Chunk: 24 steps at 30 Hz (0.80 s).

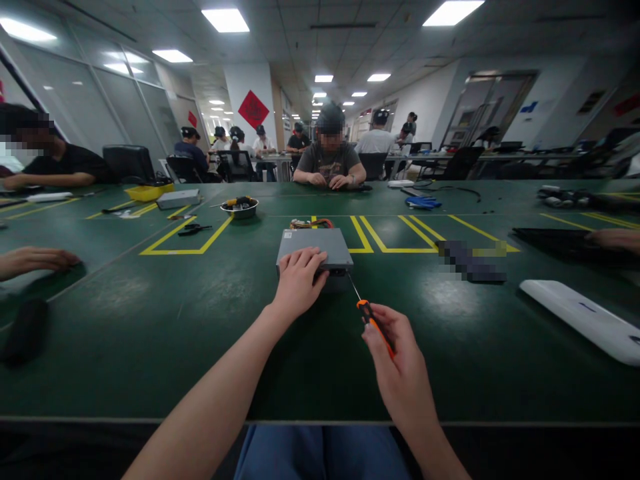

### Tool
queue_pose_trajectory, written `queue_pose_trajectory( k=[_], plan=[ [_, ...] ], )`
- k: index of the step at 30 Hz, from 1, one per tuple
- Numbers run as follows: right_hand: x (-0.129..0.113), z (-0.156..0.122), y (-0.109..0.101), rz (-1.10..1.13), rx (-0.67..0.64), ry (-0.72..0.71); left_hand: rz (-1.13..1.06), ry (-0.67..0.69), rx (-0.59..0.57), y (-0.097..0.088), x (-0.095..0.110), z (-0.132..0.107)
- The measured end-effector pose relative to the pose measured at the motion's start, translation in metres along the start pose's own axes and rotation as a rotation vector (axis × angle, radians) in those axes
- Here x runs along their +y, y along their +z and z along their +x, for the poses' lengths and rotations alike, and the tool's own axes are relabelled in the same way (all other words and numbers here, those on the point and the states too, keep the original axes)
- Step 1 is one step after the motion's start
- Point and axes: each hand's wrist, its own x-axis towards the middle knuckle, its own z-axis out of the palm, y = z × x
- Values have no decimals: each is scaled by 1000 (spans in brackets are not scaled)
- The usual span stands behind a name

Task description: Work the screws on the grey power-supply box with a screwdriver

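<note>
Bare forearms [210,403] stretched over the green table [225,347]. The right hand [403,350] was curled closed round a screwdriver [365,309], its shaft slanting to the right end of the near side of a metal box [337,250]; whether the tip touched was too small to tell. The left hand [296,283], fingers loosely spread, lay across the box's top. Good work seemed to want firm bracing, the shaft squared to that side, and the wires [320,224] behind kept clear.
</note>
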Motion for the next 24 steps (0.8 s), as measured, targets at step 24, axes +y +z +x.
queue_pose_trajectory(
  k=[24],
  plan=[
    [8, 7, 1, -712, 88, -560, 35, 21, 6, 1, -2, 1]
  ],
)
